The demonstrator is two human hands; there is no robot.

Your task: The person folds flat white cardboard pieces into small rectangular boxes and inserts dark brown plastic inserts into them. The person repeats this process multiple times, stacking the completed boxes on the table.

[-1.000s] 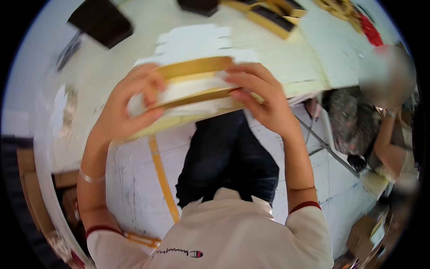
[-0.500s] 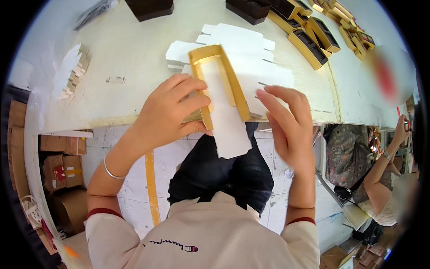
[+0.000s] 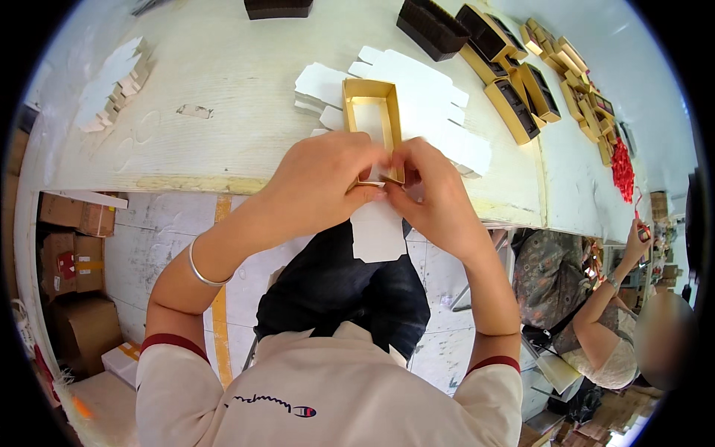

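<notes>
A gold cardboard box (image 3: 395, 112) with a white inside is partly folded up, its far end and both long sides standing. Its near end flap (image 3: 378, 232) hangs flat past the table edge, white face up. My left hand (image 3: 331, 167) grips the near left corner, fingers closed on the folded card. On the near right corner, my right hand (image 3: 428, 182) pinches the side wall and its tab. Both sets of fingertips meet at the near end. Under the box lies a stack of flat white box blanks (image 3: 417, 93).
Dark brown plastic trays (image 3: 433, 28) stand at the back. Gold boxes with dark inserts (image 3: 514, 112) are piled to the right, beside red shredded filler (image 3: 623, 170). More white blanks (image 3: 112, 86) lie far left. A co-worker's arm (image 3: 611, 290) shows at right.
My right hand has come in from the right and taken hold of the box's near right corner. The long sides now stand more upright, and the near corners are drawn inward.
</notes>
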